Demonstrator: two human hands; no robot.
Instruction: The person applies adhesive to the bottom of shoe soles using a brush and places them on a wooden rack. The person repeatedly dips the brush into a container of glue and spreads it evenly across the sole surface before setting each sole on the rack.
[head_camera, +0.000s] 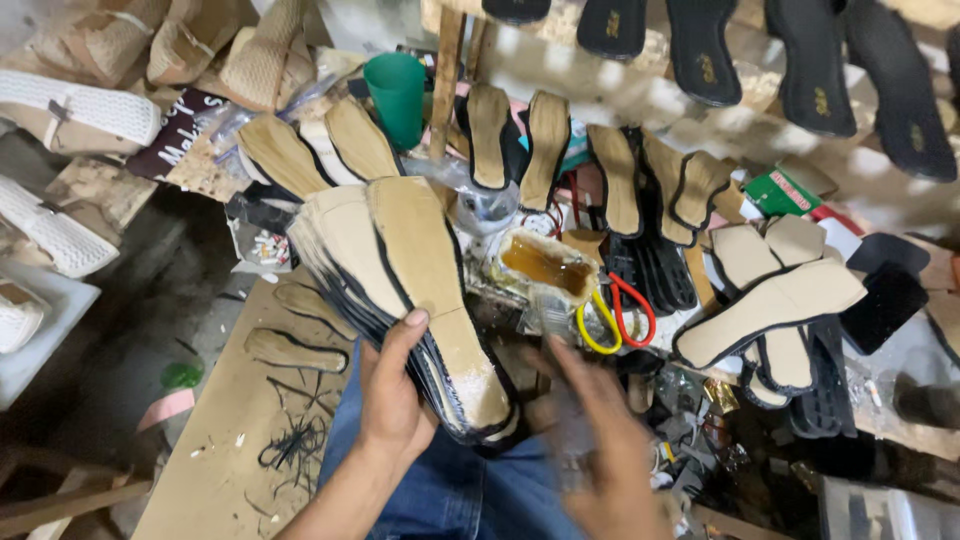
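left hand (392, 400) is closed around the lower end of a fanned stack of shoe insoles (395, 270), thumb up across the front one, holding the stack tilted over the lap just above the blue jeans (455, 490). the insoles are tan on their faces with dark edges, and the front one runs from near the green cup (398, 95) down to a pale, worn heel beside the hand. right hand (600, 440) is blurred, fingers spread open and holding nothing that i can make out, just to the right of the stack's lower end. behind it on the cluttered surface (560, 300) sits an open tin of amber glue (545, 265), with yellow and red handled scissors (615, 315) touching its right side. more tan insoles (620, 180) lean in a row further back, and a loose pile of pale insoles (770, 300) lies to the right. black soles (810, 60) hang along the top. a cardboard sheet (240, 420) with cut-out shapes lies on the left, and white woven shoe uppers (70, 115) rest beyond it.
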